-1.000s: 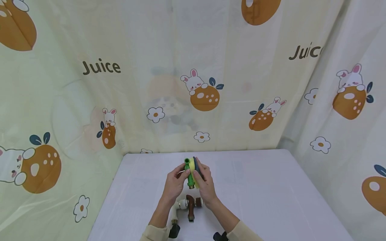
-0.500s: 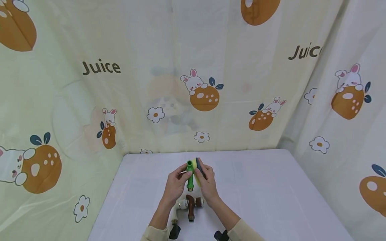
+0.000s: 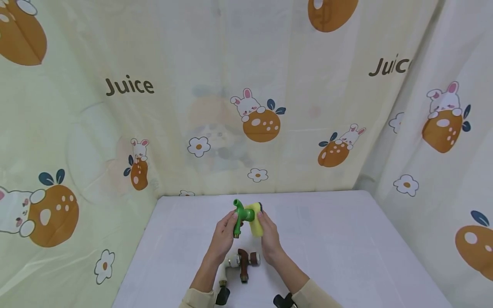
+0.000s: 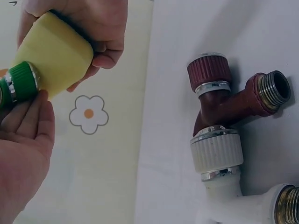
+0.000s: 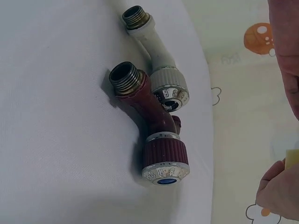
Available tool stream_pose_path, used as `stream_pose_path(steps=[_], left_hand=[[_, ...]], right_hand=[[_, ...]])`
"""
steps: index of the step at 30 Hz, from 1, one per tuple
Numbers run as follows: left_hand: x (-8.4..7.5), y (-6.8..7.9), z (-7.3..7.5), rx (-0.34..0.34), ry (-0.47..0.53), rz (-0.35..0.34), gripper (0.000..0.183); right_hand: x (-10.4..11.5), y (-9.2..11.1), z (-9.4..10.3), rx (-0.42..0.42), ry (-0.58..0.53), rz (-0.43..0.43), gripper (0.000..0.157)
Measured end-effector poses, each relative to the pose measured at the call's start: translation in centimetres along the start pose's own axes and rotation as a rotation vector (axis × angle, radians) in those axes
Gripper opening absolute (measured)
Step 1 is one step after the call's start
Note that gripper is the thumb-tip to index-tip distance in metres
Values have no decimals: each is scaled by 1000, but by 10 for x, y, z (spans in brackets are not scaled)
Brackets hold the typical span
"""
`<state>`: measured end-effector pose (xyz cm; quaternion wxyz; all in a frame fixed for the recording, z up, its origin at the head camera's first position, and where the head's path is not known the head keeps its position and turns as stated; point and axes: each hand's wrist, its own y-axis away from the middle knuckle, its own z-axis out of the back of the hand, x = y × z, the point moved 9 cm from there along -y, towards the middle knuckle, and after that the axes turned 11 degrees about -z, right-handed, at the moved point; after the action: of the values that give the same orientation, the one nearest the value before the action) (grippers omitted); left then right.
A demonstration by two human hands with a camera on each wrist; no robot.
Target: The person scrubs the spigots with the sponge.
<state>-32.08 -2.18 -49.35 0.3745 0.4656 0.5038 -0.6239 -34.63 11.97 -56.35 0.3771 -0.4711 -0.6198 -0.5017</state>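
Note:
My left hand (image 3: pixel 223 234) holds a green faucet (image 3: pixel 245 214) above the table, spout end up and tilted left. In my right hand (image 3: pixel 271 239) is a yellow sponge (image 3: pixel 256 226) with a dark scouring side. The sponge's yellow face touches the knob of the faucet; in the left wrist view the green ribbed knob (image 4: pixel 23 80) presses against the sponge (image 4: pixel 58 49). The right fingers curl behind the sponge and are partly hidden. Only an edge of the sponge (image 5: pixel 292 157) shows in the right wrist view.
Below the hands, a brown faucet (image 3: pixel 244 266) lies on the white table (image 3: pixel 327 248) against a white faucet (image 3: pixel 223 272). Black fittings (image 3: pixel 222 296) lie nearer me, one (image 3: pixel 283 300) partly beneath the right sleeve. A printed curtain (image 3: pixel 300 162) hangs behind the table.
The green faucet has turned from roughly upright to sideways, its knob now pointing right. The sponge has turned its yellow face into view against the knob. The faucets on the table have not moved.

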Motion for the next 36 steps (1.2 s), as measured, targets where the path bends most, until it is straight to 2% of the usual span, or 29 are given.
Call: stream_pose_path(steps=[3,6,10,13,17,20,23,26,29,32,36], left_hand=[[-3,0,3,-38,-21,-18,37],[-1,-1,13,-148,-5,-59,38],[14,-2,29,-312,-4,-124,43],[23,-3,33,-359,-64,-165,44],[20,-4,31,-339,-150,-248,52],[13,-6,27,-299,-204,-311,57],[9,-6,22,-249,-305,-352,60],[9,-6,16,-204,-467,-367,55],[7,-6,12,-168,-570,-370,49],[7,-7,9,-134,-595,-355,52],[11,-8,9,-106,-643,-293,53]], right_hand=[[0,1,1,6,-46,-16,57],[3,5,0,24,-70,-27,56],[15,16,-7,52,-53,-19,55],[21,23,-11,54,-22,-16,54],[21,25,-11,28,-5,-23,52],[20,26,-9,-5,-3,-26,53],[21,26,-6,-33,5,-16,53],[23,27,-5,-51,37,12,52],[24,28,-5,-67,78,49,50],[26,31,-6,-82,132,90,49],[30,35,-8,-91,195,147,48]])
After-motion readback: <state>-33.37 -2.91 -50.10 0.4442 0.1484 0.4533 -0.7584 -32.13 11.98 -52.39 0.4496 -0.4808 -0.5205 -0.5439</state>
